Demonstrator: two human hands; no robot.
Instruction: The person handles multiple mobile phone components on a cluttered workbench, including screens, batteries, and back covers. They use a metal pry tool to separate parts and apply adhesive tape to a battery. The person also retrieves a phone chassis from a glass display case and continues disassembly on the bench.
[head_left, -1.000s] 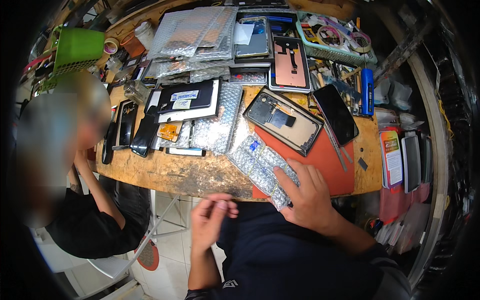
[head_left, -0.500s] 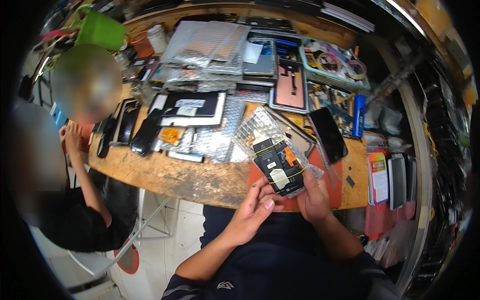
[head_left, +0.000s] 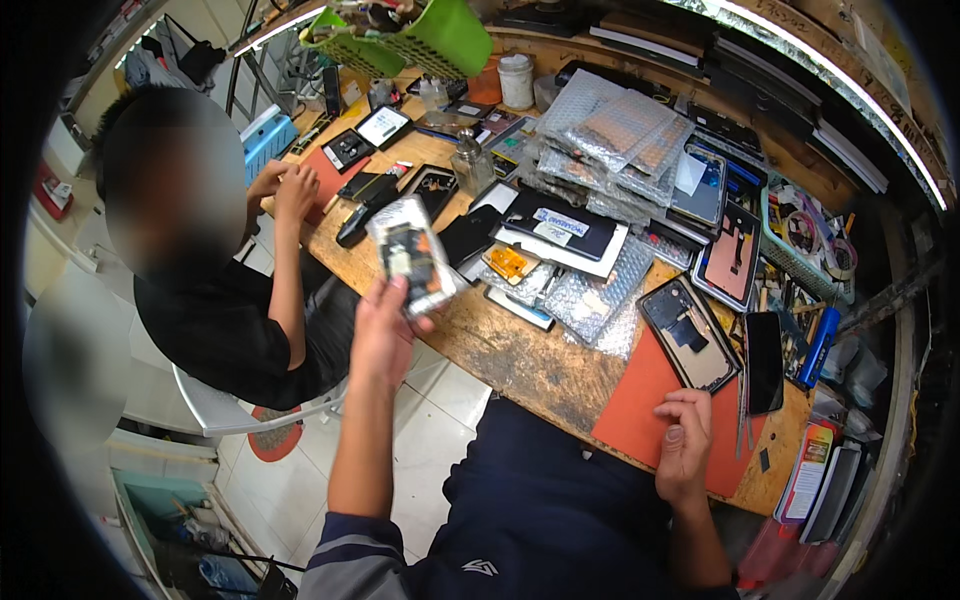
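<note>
1. Mat [head_left: 638,405], orange and flat, lies at the near edge of the wooden bench [head_left: 500,345]; from where I stand, I place everything by it.
2. Well to the left of the mat, the left hand [head_left: 385,322] holds a wrapped packet [head_left: 412,258] up at its lower end. The thumb lies across the front, the fingers are behind, closed on it. Dark and orange pieces show through the clear wrap, a little blurred.
3. Over the mat's near part hangs the right hand [head_left: 687,445], its fingers loosely bent, the gap to the thumb narrow. Its inner side is partly hidden, so I cannot tell whether anything is pinched there.
4. On the mat's far part, near those fingers, rests 1 phone frame [head_left: 692,340] with a beige inside, lying at a slant.
5. At the mat's right edge I see metal tweezers [head_left: 741,415] and, just beside them, 1 black phone [head_left: 764,362].
6. Left of the mat are bubble wrap [head_left: 600,300] and an orange flex part [head_left: 510,264]; behind it, a stack of bubble-wrapped packs [head_left: 620,130].
7. Far left of the mat sits a co-worker [head_left: 215,310] in black, both hands [head_left: 290,190] close together.
</note>
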